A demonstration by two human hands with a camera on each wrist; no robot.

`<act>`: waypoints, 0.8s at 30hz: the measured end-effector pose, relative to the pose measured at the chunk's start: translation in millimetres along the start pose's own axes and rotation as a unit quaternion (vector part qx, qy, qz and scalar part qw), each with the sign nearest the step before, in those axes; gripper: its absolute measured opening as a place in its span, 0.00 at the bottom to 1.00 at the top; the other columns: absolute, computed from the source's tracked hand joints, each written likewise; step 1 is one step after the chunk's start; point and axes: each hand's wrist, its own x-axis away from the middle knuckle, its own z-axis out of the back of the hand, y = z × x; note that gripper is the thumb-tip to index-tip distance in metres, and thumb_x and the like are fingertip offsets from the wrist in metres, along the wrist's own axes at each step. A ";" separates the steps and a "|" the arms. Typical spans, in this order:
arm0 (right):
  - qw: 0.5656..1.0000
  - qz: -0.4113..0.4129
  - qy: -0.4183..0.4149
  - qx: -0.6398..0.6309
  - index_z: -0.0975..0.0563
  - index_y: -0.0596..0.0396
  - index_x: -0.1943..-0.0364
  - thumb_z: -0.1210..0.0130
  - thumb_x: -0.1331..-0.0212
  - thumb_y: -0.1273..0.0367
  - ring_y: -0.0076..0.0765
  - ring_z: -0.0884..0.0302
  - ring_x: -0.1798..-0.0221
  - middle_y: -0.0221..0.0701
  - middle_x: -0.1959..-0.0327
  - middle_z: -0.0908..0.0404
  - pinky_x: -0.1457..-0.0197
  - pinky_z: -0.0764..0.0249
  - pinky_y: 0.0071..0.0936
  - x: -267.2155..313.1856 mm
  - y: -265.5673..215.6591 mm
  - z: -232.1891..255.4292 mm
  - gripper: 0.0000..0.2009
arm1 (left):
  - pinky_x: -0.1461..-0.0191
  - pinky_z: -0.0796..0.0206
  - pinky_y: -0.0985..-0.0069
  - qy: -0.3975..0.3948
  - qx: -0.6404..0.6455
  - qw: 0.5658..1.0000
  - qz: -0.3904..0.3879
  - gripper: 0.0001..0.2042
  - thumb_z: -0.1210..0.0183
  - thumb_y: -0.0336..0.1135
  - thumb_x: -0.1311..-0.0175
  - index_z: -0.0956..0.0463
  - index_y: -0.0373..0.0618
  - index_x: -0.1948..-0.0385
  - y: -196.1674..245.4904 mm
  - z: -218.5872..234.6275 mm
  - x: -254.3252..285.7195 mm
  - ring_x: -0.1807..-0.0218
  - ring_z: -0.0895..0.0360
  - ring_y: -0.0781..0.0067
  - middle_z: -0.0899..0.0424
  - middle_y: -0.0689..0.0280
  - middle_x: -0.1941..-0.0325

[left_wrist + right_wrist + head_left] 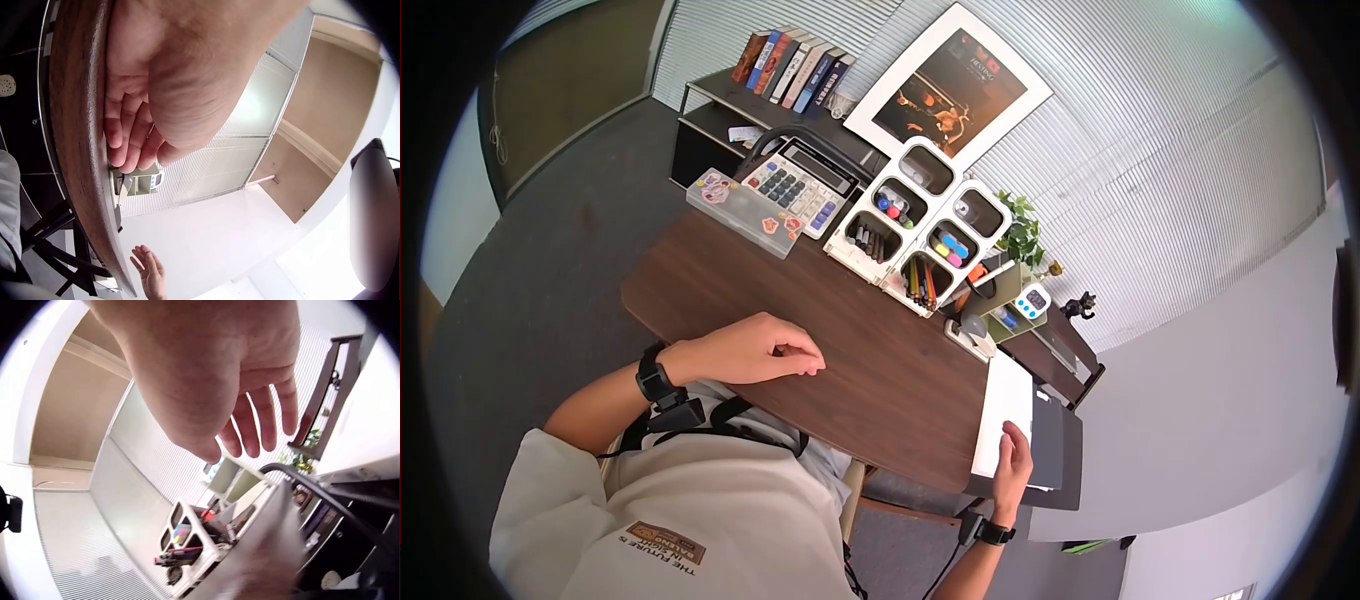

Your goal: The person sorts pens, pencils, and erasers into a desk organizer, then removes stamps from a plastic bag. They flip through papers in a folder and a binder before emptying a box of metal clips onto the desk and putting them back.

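My left hand (745,350) rests along the near edge of the brown wooden desk (880,365), its fingers loosely curled with nothing in them. In the left wrist view the fingers (129,128) hang bent beside the desk's edge. On the other side, my right hand (1012,472) hovers by the white sheet of paper (1003,395) at the desk's right end. The right wrist view shows its fingers (265,419) relaxed, slightly spread and holding nothing. A dark grey folder (1048,440) lies next to the sheet.
At the desk's back stands a white organizer (862,262) with markers and pencils. Left of it are a calculator (800,190) and a translucent stickered box (745,215). A white stapler-like item (970,340) and a green holder with a small timer (1032,300) stand right.
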 end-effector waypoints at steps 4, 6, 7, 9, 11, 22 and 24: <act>0.993 0.043 -0.107 -0.012 0.16 0.60 0.47 0.43 0.26 0.69 0.32 0.15 0.45 0.36 0.51 0.10 0.39 0.23 0.29 -13.6 -73.8 -32.7 0.12 | 0.47 0.23 0.74 0.001 0.005 1.000 -0.009 0.11 0.40 0.36 0.25 0.14 0.38 0.53 -2.4 -0.1 -0.6 0.54 0.12 0.70 0.09 0.60 0.56; 0.986 0.051 -0.158 -0.020 0.15 0.60 0.48 0.42 0.26 0.70 0.32 0.14 0.47 0.36 0.52 0.10 0.41 0.22 0.28 -21.3 -97.7 -54.2 0.11 | 0.47 0.23 0.74 -0.001 0.001 1.000 -0.010 0.11 0.40 0.35 0.25 0.14 0.38 0.53 -2.0 -0.1 -0.2 0.54 0.12 0.70 0.09 0.60 0.56; 0.973 0.087 -0.209 -0.029 0.15 0.60 0.48 0.43 0.26 0.70 0.32 0.13 0.49 0.35 0.54 0.09 0.43 0.21 0.28 -25.7 -106.7 -65.6 0.11 | 0.48 0.23 0.74 -0.003 -0.001 1.000 -0.012 0.11 0.40 0.35 0.25 0.14 0.38 0.53 -1.8 -0.1 -0.3 0.55 0.12 0.70 0.09 0.61 0.56; 0.958 0.122 -0.255 -0.042 0.15 0.60 0.48 0.43 0.26 0.70 0.32 0.12 0.51 0.35 0.55 0.09 0.44 0.20 0.28 -35.1 -126.3 -87.0 0.11 | 0.48 0.23 0.74 -0.003 -0.004 1.000 -0.014 0.11 0.40 0.35 0.25 0.14 0.39 0.53 -4.6 -0.8 -1.0 0.55 0.12 0.71 0.09 0.61 0.57; 0.924 0.167 -0.337 -0.064 0.16 0.61 0.48 0.43 0.25 0.69 0.30 0.11 0.51 0.36 0.55 0.09 0.47 0.20 0.26 -45.3 -145.9 -106.7 0.11 | 0.49 0.23 0.74 -0.005 -0.009 1.000 -0.015 0.10 0.40 0.34 0.25 0.13 0.39 0.53 -4.4 -1.1 -0.9 0.55 0.12 0.71 0.09 0.61 0.57; 0.824 0.005 -0.483 -0.297 0.19 0.58 0.42 0.49 0.21 0.64 0.21 0.18 0.56 0.30 0.54 0.14 0.54 0.18 0.23 -93.1 -135.6 -206.6 0.15 | 0.53 0.25 0.74 0.003 -0.036 0.999 -0.032 0.10 0.38 0.35 0.26 0.14 0.40 0.53 -9.1 -4.8 -2.8 0.57 0.14 0.71 0.10 0.62 0.56; 0.823 -0.038 -0.441 -0.357 0.19 0.59 0.42 0.48 0.21 0.63 0.21 0.19 0.57 0.30 0.55 0.14 0.54 0.19 0.22 -93.7 -125.5 -202.8 0.16 | 0.51 0.25 0.75 0.001 -0.019 1.000 -0.005 0.09 0.38 0.34 0.26 0.14 0.39 0.54 -5.3 -4.8 -2.6 0.56 0.14 0.73 0.10 0.63 0.56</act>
